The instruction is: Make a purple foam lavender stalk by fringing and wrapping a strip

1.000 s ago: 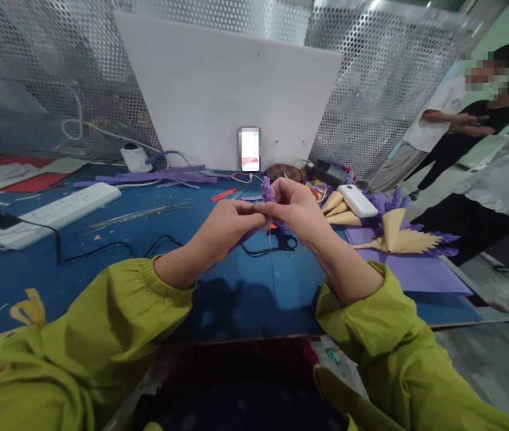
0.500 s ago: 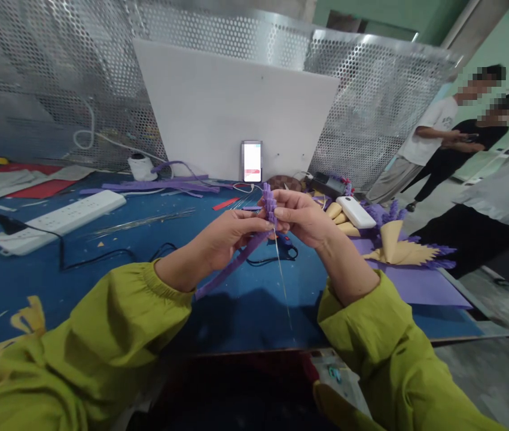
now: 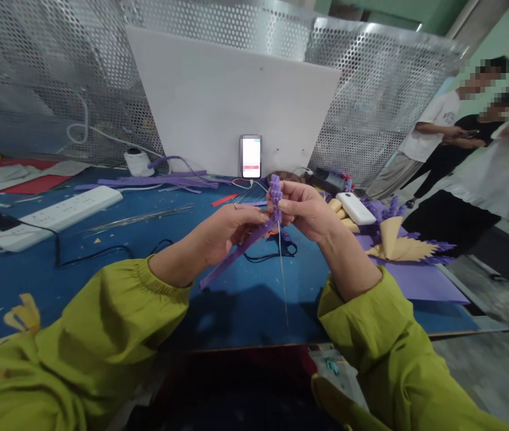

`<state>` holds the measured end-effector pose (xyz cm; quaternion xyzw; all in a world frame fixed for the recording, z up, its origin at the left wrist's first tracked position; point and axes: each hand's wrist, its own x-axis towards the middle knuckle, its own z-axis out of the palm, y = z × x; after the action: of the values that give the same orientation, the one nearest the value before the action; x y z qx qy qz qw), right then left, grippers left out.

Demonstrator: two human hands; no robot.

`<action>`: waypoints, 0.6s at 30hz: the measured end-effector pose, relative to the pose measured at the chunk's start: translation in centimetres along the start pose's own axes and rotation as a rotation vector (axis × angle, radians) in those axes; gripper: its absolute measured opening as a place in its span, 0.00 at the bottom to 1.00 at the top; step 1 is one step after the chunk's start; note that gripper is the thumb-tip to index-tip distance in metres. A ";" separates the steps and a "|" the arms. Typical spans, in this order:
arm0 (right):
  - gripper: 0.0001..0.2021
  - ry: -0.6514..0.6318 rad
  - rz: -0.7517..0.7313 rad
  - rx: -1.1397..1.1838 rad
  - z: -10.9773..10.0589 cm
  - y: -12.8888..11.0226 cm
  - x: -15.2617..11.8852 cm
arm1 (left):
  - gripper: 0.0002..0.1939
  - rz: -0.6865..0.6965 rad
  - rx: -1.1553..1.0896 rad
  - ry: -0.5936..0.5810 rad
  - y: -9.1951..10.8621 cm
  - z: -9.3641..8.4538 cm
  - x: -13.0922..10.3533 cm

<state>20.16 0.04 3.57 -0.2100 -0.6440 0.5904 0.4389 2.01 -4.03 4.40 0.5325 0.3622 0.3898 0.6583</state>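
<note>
At frame centre, the right hand (image 3: 311, 211) pinches the purple spike (image 3: 275, 190) upright, apparently steadying it; the left hand's (image 3: 223, 232) fingers grip the purple strip (image 3: 231, 258), presumably for tension.

The purple paper (image 3: 276, 190) hides the thin wire's (image 3: 283, 272) upper end.

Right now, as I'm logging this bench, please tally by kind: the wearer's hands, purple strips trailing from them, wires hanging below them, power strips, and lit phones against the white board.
Left hand and right hand: 2
Trailing purple strip: 1
Hanging wire: 1
Power strip: 1
Lit phone: 1
Total: 6
</note>
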 end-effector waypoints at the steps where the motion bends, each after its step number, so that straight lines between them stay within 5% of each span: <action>1: 0.16 0.002 -0.002 0.002 -0.1 -0.1 0.0 | 0.07 0.000 0.000 -0.004 0.0 0.0 0.0; 8: 0.15 0.022 -0.040 -0.007 -0.4 -0.3 -0.1 | 0.08 0.004 -0.059 0.020 0.2 -0.2 -0.1; 18: 0.14 0.011 -0.013 0.030 -0.2 -0.2 -0.1 | 0.05 0.025 0.130 0.119 -0.7 -0.1 0.2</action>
<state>20.44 0.09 3.68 -0.2024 -0.6340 0.5960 0.4493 2.12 -3.95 3.70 0.5543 0.4185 0.4047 0.5949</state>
